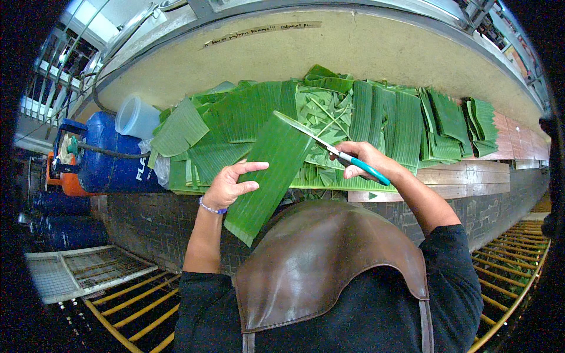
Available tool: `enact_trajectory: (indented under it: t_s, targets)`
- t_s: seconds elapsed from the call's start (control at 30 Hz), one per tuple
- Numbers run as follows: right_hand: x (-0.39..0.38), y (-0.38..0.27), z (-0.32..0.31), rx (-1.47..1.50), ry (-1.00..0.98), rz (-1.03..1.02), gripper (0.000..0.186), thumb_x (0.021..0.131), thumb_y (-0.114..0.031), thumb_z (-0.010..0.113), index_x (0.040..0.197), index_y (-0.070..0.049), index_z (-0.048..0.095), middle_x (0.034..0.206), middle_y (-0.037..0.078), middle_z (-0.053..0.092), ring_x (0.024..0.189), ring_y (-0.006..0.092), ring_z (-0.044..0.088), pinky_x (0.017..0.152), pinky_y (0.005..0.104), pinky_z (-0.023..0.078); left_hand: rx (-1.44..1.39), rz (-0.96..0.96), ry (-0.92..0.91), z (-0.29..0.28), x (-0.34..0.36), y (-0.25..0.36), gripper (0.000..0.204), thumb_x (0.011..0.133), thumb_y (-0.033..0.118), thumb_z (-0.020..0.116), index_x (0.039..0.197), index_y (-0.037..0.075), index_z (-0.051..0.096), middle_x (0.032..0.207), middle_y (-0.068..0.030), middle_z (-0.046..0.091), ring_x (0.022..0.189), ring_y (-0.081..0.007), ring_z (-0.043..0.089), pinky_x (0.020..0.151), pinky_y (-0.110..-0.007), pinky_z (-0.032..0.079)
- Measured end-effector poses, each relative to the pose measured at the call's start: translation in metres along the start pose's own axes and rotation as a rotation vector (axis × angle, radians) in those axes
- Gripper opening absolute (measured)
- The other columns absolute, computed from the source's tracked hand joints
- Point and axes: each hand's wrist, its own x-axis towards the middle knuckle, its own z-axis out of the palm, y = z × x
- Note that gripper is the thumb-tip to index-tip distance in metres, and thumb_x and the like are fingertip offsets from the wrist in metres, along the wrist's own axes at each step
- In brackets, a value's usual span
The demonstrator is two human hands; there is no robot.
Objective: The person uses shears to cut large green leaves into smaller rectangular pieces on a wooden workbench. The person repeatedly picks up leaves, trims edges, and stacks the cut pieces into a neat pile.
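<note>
My left hand (231, 183) holds a long strip of banana leaf (272, 167) near its left edge; the thumb and a finger show on top and the other fingers are hidden. The strip slants from upper right to lower left in front of my brown apron (329, 253). In my right hand (364, 157) is a pair of scissors (371, 170) with teal handles. Their blades point up and left, lying along the strip's far end. Behind, small leaf scraps (321, 109) lie among larger banana leaf pieces (253, 109).
Folded leaf stacks (403, 120) line the low surface to the right, beside wooden boards (453, 179). A translucent plastic tub (136, 117) and a blue gas cylinder (112, 156) stand at the left. A pale wall (265, 59) rises behind. Yellow metal bars (135, 315) are at the lower left.
</note>
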Motion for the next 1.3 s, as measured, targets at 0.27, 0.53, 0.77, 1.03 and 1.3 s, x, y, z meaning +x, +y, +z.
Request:
enact_trajectory:
  t_s: [0.27, 0.53, 0.77, 1.03, 1.3]
  targets:
    - [0.003, 0.007, -0.002, -0.029, -0.071, -0.087, 0.084, 0.070, -0.065, 0.066, 0.122, 0.000, 0.050, 0.096, 0.011, 0.059, 0.087, 0.0201, 0.055, 0.077, 0.0334, 0.046, -0.008, -0.066, -0.097, 0.009, 0.007, -0.003, 0.044, 0.075, 0.011, 0.072, 0.117, 0.004, 0.061, 0.117, -0.0082, 0.062, 0.113, -0.0199, 0.054, 0.102, -0.034, 0.035]
    - [0.009, 0.011, 0.002, -0.063, -0.016, -0.104, 0.081, 0.071, -0.061, 0.069, 0.121, 0.001, 0.051, 0.099, 0.015, 0.060, 0.091, 0.0240, 0.057, 0.080, 0.0357, 0.047, -0.002, -0.024, -0.127, 0.008, 0.011, -0.005, 0.046, 0.075, 0.011, 0.071, 0.120, 0.004, 0.059, 0.117, -0.0092, 0.061, 0.112, -0.0201, 0.054, 0.100, -0.033, 0.036]
    - [0.012, 0.013, 0.014, -0.006, 0.096, -0.043, 0.091, 0.056, -0.070, 0.069, 0.111, 0.001, 0.056, 0.077, 0.000, 0.049, 0.071, 0.0114, 0.047, 0.061, 0.0271, 0.041, -0.023, -0.036, -0.135, 0.004, 0.012, -0.004, 0.048, 0.076, 0.014, 0.071, 0.121, 0.004, 0.059, 0.117, -0.0090, 0.061, 0.112, -0.0197, 0.054, 0.101, -0.033, 0.036]
    - [0.016, 0.012, 0.019, 0.041, 0.136, -0.066, 0.090, 0.057, -0.070, 0.068, 0.110, 0.001, 0.057, 0.079, 0.000, 0.049, 0.072, 0.0111, 0.046, 0.062, 0.0270, 0.040, 0.016, -0.056, -0.182, 0.000, 0.016, -0.001, 0.050, 0.076, 0.017, 0.070, 0.122, 0.003, 0.058, 0.119, -0.0097, 0.060, 0.114, -0.0200, 0.052, 0.101, -0.032, 0.035]
    - [0.020, 0.018, 0.018, 0.017, 0.156, -0.028, 0.092, 0.058, -0.072, 0.068, 0.112, 0.002, 0.054, 0.075, 0.001, 0.049, 0.072, 0.0116, 0.046, 0.062, 0.0264, 0.041, 0.049, -0.056, -0.251, 0.003, 0.025, 0.001, 0.048, 0.077, 0.009, 0.066, 0.124, 0.007, 0.057, 0.126, -0.0096, 0.056, 0.116, -0.0206, 0.050, 0.103, -0.033, 0.034]
